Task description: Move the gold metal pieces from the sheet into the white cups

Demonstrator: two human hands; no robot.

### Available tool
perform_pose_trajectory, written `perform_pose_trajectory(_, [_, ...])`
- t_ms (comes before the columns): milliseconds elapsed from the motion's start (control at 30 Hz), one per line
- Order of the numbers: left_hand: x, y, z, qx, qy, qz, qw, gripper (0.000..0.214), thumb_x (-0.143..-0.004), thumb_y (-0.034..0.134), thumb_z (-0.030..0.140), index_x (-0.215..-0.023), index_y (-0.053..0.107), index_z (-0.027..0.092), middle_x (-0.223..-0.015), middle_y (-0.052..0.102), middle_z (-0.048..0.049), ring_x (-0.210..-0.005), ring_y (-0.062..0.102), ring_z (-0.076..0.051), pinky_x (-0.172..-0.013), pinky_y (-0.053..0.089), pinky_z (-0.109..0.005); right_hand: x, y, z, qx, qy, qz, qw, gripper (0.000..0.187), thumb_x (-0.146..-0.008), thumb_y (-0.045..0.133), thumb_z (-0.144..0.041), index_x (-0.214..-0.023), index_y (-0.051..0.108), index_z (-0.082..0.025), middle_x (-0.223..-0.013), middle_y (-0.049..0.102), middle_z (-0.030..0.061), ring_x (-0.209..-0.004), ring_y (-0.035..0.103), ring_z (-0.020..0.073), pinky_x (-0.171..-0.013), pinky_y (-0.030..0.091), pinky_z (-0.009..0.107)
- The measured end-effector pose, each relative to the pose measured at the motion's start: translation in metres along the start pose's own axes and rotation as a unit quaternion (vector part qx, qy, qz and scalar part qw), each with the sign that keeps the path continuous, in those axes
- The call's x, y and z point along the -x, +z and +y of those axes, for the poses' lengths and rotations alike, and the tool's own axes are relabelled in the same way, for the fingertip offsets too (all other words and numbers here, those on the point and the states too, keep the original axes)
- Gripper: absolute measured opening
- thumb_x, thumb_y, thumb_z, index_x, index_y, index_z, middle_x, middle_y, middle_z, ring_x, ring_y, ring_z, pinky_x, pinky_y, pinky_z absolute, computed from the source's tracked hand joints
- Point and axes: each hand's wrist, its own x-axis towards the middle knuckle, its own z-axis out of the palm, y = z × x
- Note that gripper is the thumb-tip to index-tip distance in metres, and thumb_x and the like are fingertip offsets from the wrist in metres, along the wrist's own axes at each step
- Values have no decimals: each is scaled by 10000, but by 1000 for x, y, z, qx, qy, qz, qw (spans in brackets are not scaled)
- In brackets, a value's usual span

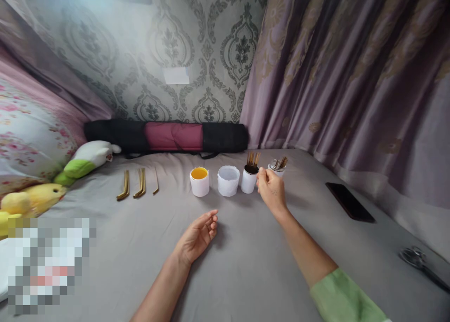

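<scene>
My right hand (272, 188) is closed in a pinch beside a white cup (248, 183) with a dark inside and several thin brown sticks (252, 159) standing in it. Whatever lies between the fingertips is too small or hidden to make out. Behind that hand, partly covered, a glass jar (276, 168) holds more brown sticks. My left hand (199, 234) rests on the grey sheet, palm turned inward, fingers loosely apart and holding nothing. Beyond it stand a white cup with a yellow-orange inside (199, 183) and a whitish cup (228, 181).
Bent gold-coloured straws lie in two bundles (123, 186) (139, 183), with a single thin bent one (156, 181) alongside. A black phone (349, 202) lies at right. Plush toys (86, 161) are at left. A black and maroon roll (174, 136) lines the wall.
</scene>
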Motion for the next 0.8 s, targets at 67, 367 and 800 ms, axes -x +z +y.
perform_pose_trajectory(67, [0, 0, 0, 0, -1, 1, 1000, 180, -776, 566, 125, -951, 596, 100, -779, 555, -34, -598, 516, -52, -512, 426, -166, 8, 6, 0, -8, 7, -16, 1000, 417, -862, 308, -470, -639, 522, -190, -588, 607, 39, -511, 539, 137, -502, 368, 228])
perform_pose_trajectory(367, [-1, -2, -1, 6, 2, -1, 1000, 163, -776, 562, 117, -934, 599, 101, -775, 568, -40, -596, 522, -55, -502, 422, -161, 41, 45, 4, -80, 57, -92, 991, 399, -850, 333, -441, -614, 526, -182, -568, 605, 38, -467, 524, 128, -459, 354, 221])
perform_pose_trajectory(800, [-2, -1, -1, -1, 23, -1, 1000, 136, -761, 595, 128, -895, 599, 105, -727, 556, -18, -577, 517, -49, -501, 424, -159, 80, 93, 12, -132, 99, -139, 976, 379, -844, 338, -429, -627, 531, -185, -536, 582, 18, -456, 507, 121, -446, 356, 209])
